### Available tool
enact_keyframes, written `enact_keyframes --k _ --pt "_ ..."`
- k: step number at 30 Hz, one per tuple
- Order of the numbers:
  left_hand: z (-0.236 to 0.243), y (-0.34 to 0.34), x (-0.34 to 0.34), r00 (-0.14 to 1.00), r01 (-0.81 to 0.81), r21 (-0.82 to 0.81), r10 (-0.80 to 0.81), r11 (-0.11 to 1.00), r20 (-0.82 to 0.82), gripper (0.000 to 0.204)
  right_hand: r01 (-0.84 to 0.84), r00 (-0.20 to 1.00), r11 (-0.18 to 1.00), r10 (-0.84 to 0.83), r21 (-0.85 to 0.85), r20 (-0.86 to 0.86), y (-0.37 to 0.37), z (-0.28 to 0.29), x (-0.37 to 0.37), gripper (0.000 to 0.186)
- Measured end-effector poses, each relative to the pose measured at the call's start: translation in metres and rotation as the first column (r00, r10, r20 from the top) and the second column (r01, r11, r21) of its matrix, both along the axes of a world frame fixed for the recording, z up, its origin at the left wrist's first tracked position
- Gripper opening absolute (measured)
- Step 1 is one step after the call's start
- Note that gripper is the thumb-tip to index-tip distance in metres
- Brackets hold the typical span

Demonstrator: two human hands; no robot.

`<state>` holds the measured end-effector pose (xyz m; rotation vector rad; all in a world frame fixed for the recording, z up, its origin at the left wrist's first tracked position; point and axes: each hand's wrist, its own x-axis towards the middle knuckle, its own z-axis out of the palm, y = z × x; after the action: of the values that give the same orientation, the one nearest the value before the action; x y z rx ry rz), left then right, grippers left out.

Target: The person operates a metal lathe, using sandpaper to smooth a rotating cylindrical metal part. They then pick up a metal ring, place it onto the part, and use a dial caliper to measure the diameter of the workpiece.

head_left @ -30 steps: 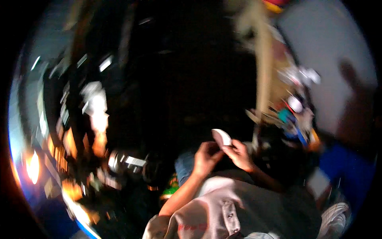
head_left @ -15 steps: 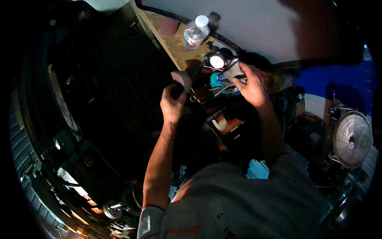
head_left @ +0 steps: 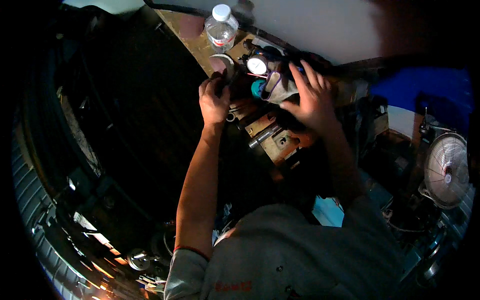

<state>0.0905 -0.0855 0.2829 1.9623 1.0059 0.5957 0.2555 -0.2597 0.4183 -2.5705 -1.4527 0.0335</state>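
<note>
My left hand (head_left: pixel 214 104) is closed, fingers curled at the lower edge of a round pinkish disc (head_left: pixel 219 64) with a pale rim. What the curled fingers hide cannot be made out. My right hand (head_left: pixel 314 99) is open, fingers spread, just right of a grey work glove (head_left: pixel 285 91) with a purple-edged cuff; its thumb is near the glove, and whether they touch is unclear. Behind the glove stands a dial gauge (head_left: pixel 257 65) with a white face. A teal object (head_left: pixel 258 89) lies against the glove's left side.
A clear bottle (head_left: pixel 221 31) with a white cap stands on the wooden bench top (head_left: pixel 176 24). Nearer to me are a metal cylinder (head_left: pixel 264 136) and a metal block (head_left: pixel 283 142). A caged fan (head_left: pixel 446 170) stands at right. The left side is very dark.
My left hand and the disc have shifted up, toward the bottle. My right hand has spread its fingers and drawn off the glove, whose cuff now faces left. The whole view has shifted slightly.
</note>
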Motion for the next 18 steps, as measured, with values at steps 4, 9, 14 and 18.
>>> enact_keyframes --k 4,9,14,18 --pt "0.012 -0.012 -0.009 1.000 -0.016 -0.017 0.016 1.000 -0.001 0.026 -0.102 0.987 0.986 0.083 -0.131 -0.141 0.003 -0.016 0.028 0.051" --pt "0.028 -0.034 -0.036 0.998 -0.032 -0.170 0.023 0.985 -0.058 0.022 -0.248 0.954 0.967 0.233 -0.061 -0.190 -0.048 0.033 0.037 0.038" --pt "0.029 -0.070 -0.023 0.991 0.136 -0.047 -0.135 0.990 0.019 0.024 -0.311 0.936 0.907 0.240 -0.285 -0.257 -0.042 0.038 0.022 0.041" --pt "0.071 -0.092 0.005 0.942 0.265 -0.205 -0.207 0.942 0.265 0.038 -0.386 0.897 0.892 0.305 -0.235 -0.319 -0.032 0.047 0.026 0.068"
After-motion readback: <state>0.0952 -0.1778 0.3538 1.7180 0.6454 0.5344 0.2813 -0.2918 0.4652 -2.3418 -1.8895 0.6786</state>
